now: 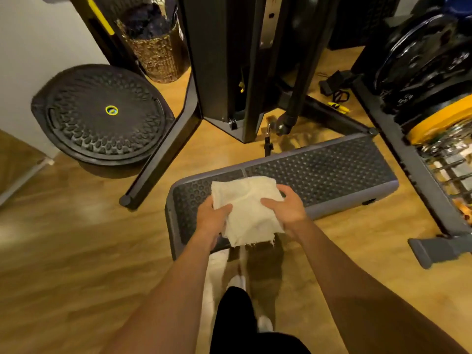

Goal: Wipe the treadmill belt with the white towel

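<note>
**Head view.** White towel point(246, 208), folded into a soft pad with a frayed lower edge, held between both grips. The left grip point(213, 218) clenches its left border, thumb on top. The right grip point(284, 209) grasps its right border, fingers curled over the cloth. The towel hangs over the near left end of the dark studded deck point(319, 169), taken here as the treadmill belt. Whether it touches the deck cannot be told. Judged light, limp and not fragile, though it is likely to drag on the studs, so a bunched, broad hold should serve. Open deck runs rightward inside a raised grey rim. A machine frame leg point(163, 159) stands close at left and a weight rack point(408, 149) at right. The wooden floor point(76, 251) lies open toward the person.
</note>
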A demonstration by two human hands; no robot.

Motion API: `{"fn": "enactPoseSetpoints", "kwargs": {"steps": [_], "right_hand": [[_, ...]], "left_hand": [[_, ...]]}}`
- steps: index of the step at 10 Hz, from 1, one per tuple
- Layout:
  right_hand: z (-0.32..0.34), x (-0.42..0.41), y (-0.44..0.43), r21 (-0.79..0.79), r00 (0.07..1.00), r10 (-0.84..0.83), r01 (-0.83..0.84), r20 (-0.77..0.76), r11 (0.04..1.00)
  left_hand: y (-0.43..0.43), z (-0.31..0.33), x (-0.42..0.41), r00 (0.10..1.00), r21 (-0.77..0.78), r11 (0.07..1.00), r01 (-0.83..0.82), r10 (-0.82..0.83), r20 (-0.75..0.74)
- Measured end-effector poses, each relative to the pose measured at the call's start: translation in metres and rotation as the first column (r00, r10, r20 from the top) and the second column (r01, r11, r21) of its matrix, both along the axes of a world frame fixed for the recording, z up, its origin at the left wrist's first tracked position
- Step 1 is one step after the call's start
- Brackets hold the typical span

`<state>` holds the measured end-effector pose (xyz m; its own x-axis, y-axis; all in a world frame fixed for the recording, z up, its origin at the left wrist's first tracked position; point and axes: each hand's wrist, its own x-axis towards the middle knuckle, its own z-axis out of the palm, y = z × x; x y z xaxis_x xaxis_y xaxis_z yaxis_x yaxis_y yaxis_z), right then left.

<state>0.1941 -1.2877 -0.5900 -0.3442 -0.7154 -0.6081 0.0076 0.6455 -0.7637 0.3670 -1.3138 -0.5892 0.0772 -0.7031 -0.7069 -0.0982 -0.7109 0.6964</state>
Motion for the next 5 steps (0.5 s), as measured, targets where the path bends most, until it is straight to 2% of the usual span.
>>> {"fn": "enactPoseSetpoints", "kwargs": {"steps": [1, 2, 3, 4, 5], "right_hand": [[-0.058, -0.008, -0.041, -0.067, 0.992, 0.020, -0.029, -0.127, 0.997], [-0.124, -0.017, -0.067, -0.012, 0.935, 0.144, -0.156, -0.325, 0.988], [-0.183, -0.024, -0.071, 0.219, 0.816, 0.439, -0.382, -0.376, 0.898], [-0.198, -0.028, -0.062, 0.313, 0.729, 0.605, -0.522, -0.319, 0.793], [-0.189, -0.033, -0.064, 0.266, 0.812, 0.538, -0.479, -0.229, 0.836]], "left_hand": [[-0.030, -0.069, -0.010, 0.999, 0.007, 1.000, -0.029, 0.029, 0.027], [-0.052, -0.133, -0.017, 0.987, 0.019, 0.998, -0.060, 0.057, 0.150], [-0.057, -0.184, -0.023, 0.892, 0.109, 0.979, 0.173, -0.203, 0.404], [-0.047, -0.202, -0.030, 0.786, 0.216, 0.909, 0.357, -0.417, 0.456], [-0.046, -0.195, -0.042, 0.829, 0.244, 0.904, 0.350, -0.421, 0.368]]}}
